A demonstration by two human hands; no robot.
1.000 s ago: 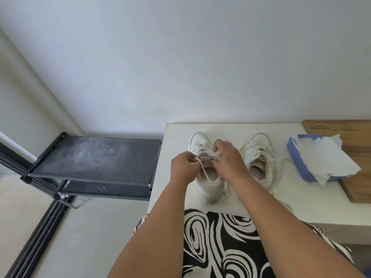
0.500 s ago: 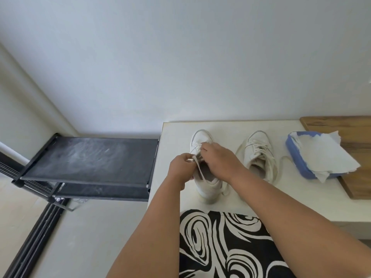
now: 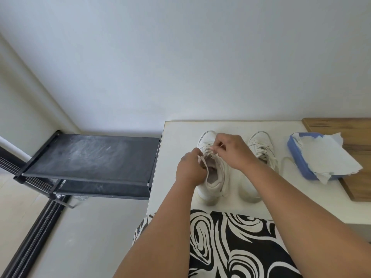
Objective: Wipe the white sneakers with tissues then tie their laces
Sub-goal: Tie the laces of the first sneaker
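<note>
Two white sneakers stand side by side on a white table (image 3: 180,129), toes toward the wall. Over the left sneaker (image 3: 215,181) both hands work the laces. My left hand (image 3: 190,169) pinches one lace end at the shoe's left side, near the tongue. My right hand (image 3: 230,151) pinches the other lace end above the eyelets, further toward the toe. The right sneaker (image 3: 261,145) stands partly behind my right forearm, its lace trailing loose on the table to its right. A blue tissue pack (image 3: 299,159) with white tissues sticking out lies to the right.
A wooden board (image 3: 355,133) lies under the tissue pack at the table's right edge. A black two-tier shoe rack (image 3: 90,155) stands left of the table, against the wall. Black-and-white patterned clothing (image 3: 230,243) fills the near foreground.
My right hand has moved forward toward the toe of the left sneaker, pulling its lace end up. The left hand stays at the shoe's left side with its lace.
</note>
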